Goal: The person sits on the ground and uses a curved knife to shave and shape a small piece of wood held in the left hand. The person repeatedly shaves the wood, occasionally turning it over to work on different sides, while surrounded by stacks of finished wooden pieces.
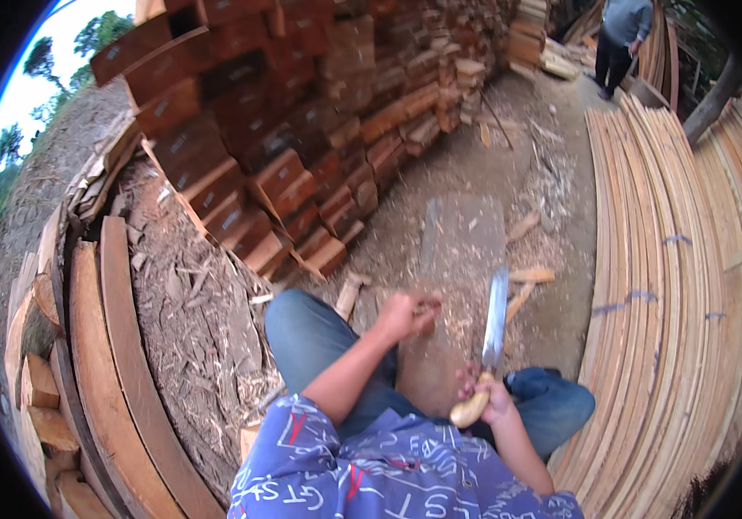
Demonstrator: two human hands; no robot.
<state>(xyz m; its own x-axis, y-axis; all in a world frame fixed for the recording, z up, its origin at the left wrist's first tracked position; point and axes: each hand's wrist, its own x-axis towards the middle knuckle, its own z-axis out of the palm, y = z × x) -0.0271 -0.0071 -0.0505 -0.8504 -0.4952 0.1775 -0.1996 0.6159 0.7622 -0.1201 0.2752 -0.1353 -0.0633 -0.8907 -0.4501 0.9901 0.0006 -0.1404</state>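
Note:
My right hand is wrapped round the pale wooden handle of a machete. Its long, straight metal blade points away from me, tilted slightly right. To the left, my left hand is raised near my left knee with its fingers curled in. Something small and brown shows by those fingertips, too blurred to name. Between my bent legs lies a flat brown wooden surface, below and between the two hands. The blade stays apart from my left hand.
A tall stack of reddish-brown timber blocks rises ahead. Long pale planks lie along the right, dark-edged beams along the left. Wood chips and offcuts litter the ground. Another person stands at the far right.

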